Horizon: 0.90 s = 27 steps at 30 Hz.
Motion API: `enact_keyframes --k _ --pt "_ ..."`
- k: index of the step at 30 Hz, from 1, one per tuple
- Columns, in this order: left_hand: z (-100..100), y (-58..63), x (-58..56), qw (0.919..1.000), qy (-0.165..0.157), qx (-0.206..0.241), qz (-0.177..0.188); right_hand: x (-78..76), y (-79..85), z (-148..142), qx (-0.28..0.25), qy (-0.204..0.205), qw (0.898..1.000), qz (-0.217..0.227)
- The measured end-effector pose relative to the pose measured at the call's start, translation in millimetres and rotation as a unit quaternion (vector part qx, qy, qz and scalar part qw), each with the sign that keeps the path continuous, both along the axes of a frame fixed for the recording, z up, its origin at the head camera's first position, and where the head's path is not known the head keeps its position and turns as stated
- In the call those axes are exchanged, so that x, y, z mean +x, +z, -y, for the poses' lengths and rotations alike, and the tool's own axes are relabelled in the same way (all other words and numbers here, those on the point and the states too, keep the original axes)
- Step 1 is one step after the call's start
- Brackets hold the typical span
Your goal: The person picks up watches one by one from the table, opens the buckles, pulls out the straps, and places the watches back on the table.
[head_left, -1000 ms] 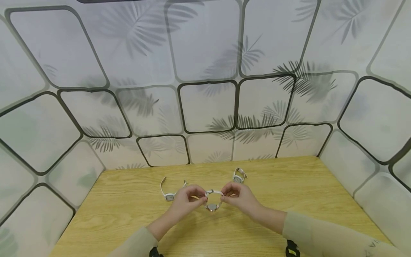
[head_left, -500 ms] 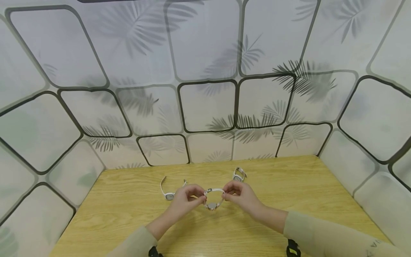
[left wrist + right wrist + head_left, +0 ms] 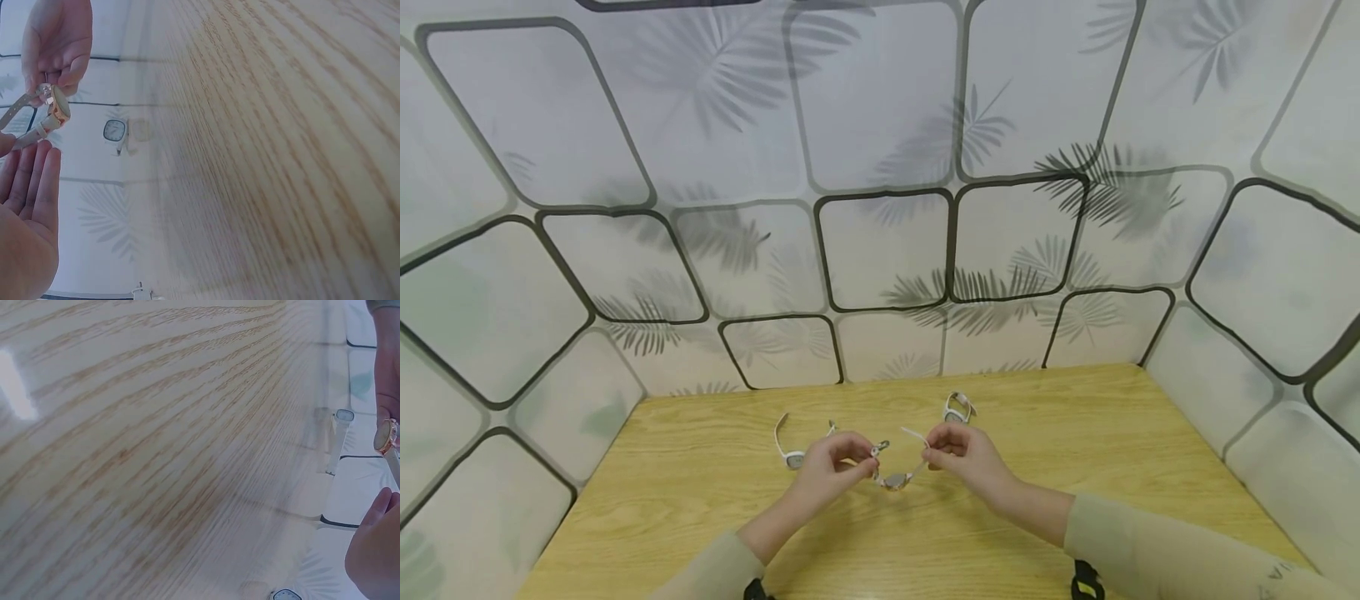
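Between my two hands a wristwatch (image 3: 895, 482) with a white strap and a rose-gold case is held over the table, its dial lowest and its strap ends apart. My left hand (image 3: 833, 468) pinches the buckle side of the strap between thumb and fingers. The other strap half, its free end pointing up and inward, is pinched by my right hand (image 3: 970, 460). In the left wrist view the rose-gold case (image 3: 60, 106) hangs between both hands; the right wrist view shows it (image 3: 384, 437) near the right edge.
A white square-faced watch (image 3: 794, 459) lies unfastened on the wooden table (image 3: 700, 500), left of my left hand. Beyond my right hand stands another white watch (image 3: 957, 412) with its strap looped. A patterned wall covering (image 3: 887, 250) encloses the table's back and sides.
The watch strap, a closed loop a second ago, is now parted at the top. My right hand has shifted slightly right with its strap half; the two watches on the table stay put.
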<state>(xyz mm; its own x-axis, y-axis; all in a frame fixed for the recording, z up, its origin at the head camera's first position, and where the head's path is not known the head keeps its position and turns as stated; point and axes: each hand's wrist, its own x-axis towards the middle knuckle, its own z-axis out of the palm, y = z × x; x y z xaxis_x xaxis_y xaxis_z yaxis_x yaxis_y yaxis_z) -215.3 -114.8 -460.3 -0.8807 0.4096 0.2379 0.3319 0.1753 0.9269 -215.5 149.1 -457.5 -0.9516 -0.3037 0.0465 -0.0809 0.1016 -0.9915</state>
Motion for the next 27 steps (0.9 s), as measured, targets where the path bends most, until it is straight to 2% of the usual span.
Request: enact_keyframes --k 12,17,27 --pt "4.9 -3.1 -1.1 0.9999 0.008 0.0 0.01 1.5 3.8 -0.5 -0.028 -0.008 0.999 0.022" --pt "6.5 -3.0 -0.4 0.9995 0.011 0.017 0.024 -0.1 1.6 -0.8 -0.042 -0.022 0.998 0.04" --pt "11.6 -1.8 2.1 0.9986 0.02 0.046 0.016 0.0 -0.8 2.2 -0.084 -0.031 0.993 0.078"
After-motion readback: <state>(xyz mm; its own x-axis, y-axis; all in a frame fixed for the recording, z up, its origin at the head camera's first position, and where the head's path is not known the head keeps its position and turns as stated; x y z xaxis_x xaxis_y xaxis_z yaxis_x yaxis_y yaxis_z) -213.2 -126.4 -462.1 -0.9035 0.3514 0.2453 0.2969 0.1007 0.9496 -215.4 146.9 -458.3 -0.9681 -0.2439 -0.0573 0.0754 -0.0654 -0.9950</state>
